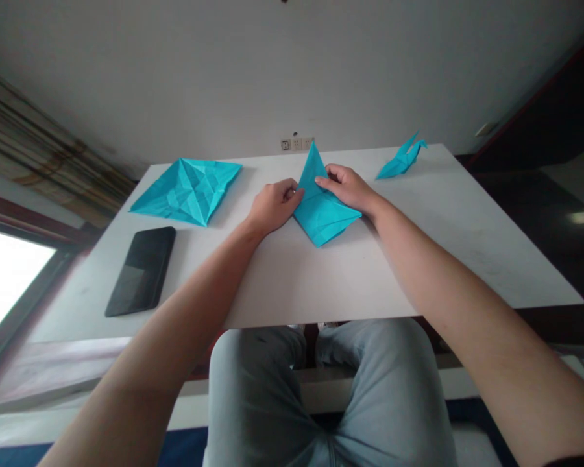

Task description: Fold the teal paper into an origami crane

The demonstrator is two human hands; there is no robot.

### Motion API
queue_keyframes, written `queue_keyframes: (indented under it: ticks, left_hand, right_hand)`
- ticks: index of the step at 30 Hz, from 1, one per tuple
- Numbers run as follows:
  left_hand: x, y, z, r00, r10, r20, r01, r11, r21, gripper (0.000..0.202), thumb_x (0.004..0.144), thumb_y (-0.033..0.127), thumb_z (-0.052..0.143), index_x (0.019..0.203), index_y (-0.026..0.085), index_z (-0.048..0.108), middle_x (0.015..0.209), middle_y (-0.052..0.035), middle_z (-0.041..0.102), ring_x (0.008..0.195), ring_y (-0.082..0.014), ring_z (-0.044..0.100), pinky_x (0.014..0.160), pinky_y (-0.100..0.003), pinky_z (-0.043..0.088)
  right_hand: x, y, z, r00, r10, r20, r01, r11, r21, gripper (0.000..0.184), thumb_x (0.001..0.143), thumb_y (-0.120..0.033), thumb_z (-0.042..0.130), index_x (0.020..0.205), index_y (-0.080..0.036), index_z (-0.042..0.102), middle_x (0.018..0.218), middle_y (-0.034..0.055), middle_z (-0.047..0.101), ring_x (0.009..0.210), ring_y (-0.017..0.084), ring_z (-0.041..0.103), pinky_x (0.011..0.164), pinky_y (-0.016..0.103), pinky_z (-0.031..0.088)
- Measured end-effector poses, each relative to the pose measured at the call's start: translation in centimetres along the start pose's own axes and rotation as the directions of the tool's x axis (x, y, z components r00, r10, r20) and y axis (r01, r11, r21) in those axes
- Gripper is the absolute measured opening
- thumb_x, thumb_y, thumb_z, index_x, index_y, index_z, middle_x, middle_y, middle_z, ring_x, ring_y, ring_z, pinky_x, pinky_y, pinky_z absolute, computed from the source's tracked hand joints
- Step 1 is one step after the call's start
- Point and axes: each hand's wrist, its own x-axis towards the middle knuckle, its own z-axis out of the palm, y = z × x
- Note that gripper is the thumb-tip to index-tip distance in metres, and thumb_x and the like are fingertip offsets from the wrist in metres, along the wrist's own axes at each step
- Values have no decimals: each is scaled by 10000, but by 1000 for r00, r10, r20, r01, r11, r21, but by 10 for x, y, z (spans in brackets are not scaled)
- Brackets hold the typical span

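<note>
A partly folded sheet of turquoise origami paper (321, 214) is between my hands near the middle of the table, one point aimed at the wall. My left hand (276, 202) pinches its left edge between thumb and curled fingers. On the upper right side, my right hand (346, 187) grips it, thumb on top and fingers behind the edge. Layered flaps show at its lower right corner. The fingertips behind the paper are hidden.
An unfolded, creased turquoise sheet (187, 192) lies at the table's back left. Nearer me on the left is a black smartphone (141, 272). A folded turquoise paper crane (403, 159) stands at the back right. The white table (292, 285) meets the wall, which has sockets (296, 144).
</note>
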Motion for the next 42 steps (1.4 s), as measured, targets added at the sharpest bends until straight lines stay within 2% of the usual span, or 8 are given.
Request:
queue_keyframes:
  ticks: [5,16,25,32,42]
  left_hand:
    - [0,0,0,1000,-4,-2,4,1000,-10,375,1134,453,691,845,262,548,798,-22,674,772,-216,551,747,-387,348]
    - [1,-2,0,1000,-16,8,16,1000,-5,344,1120,460,695,865,254,589,784,-11,662,765,-209,542,739,-374,345]
    - [1,-3,0,1000,-25,6,25,1000,-3,379,1112,485,707,843,255,572,780,-8,645,757,-202,514,731,-377,330]
    - [2,-3,0,1000,-14,15,14,1000,-3,385,1122,471,718,838,254,575,762,-1,643,754,-200,520,729,-368,329]
    - [2,-7,1,1000,1,15,-1,1000,-24,388,1104,505,699,835,263,558,764,-2,607,751,-205,512,737,-379,327]
  right_hand:
    - [0,3,0,1000,3,-2,-3,1000,6,604,953,-824,947,933,-275,697,970,31,711,970,259,613,866,405,508]
    - [-1,2,2,1000,-9,6,9,1000,28,726,895,-959,933,947,-276,690,978,33,740,954,263,636,834,402,519]
    - [0,3,2,1000,4,21,-3,999,-37,542,982,-737,946,931,-279,662,938,27,682,944,259,592,834,403,474]
    - [-2,-2,0,1000,5,29,-4,999,-36,452,1014,-653,921,956,-263,701,937,24,687,941,256,597,846,402,464]
    - [0,-2,1,1000,-6,27,8,999,-39,531,956,-750,909,941,-270,682,923,21,675,922,251,586,836,405,460]
